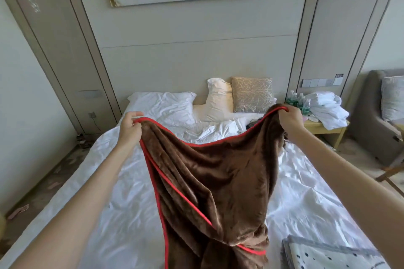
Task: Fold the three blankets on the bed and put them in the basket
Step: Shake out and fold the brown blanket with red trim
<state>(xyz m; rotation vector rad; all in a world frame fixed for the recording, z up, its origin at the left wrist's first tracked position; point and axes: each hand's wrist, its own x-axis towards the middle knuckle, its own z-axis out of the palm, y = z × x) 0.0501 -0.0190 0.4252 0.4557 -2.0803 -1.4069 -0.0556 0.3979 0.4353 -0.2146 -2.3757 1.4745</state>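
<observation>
The wide white-sheeted bed point(105, 181) fills the middle of the frame, with the padded grey headboard wall point(196, 67) behind it at the top — no basket is in view. Over the bed hangs the brown plush blanket with red piping point(218, 170), its top edge strung left to right and its bulk draping to bottom centre. A pale spotted folded blanket point(323, 255) lies at lower right. The left hand point(130, 126) pinches the left corner; the right hand point(290, 119) clutches the right corner slightly higher — corner to corner looks next.

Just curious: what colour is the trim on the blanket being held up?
Red, edging a brown blanket; head view shows it.
</observation>
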